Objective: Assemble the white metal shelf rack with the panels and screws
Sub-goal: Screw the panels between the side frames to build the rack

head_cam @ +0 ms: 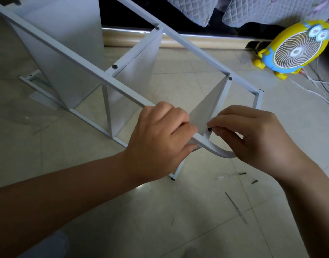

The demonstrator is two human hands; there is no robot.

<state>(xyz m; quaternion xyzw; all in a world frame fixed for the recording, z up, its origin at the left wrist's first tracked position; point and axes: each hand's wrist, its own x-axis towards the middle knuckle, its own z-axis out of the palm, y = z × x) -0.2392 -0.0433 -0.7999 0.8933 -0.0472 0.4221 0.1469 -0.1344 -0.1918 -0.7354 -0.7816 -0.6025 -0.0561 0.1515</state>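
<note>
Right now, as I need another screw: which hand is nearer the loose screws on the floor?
Right. The right hand, pinching a screw at the rack, is above the loose screws; the left hand grips the rack farther left.

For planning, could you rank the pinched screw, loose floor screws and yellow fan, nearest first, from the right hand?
1. Black screw: pinched in right hand fingertips.
2. Loose screws: floor, just below.
3. Yellow fan: far upper right.

Floor (160,220) was pale glossy tile; white shelf rack (53,67) lay on its side on it; black screw (243,173) and second screw (254,181) loose near its foot; thin metal rod (236,208) nearer camera; yellow fan (294,51) stood far right, white cables (318,86) beside it.
</note>
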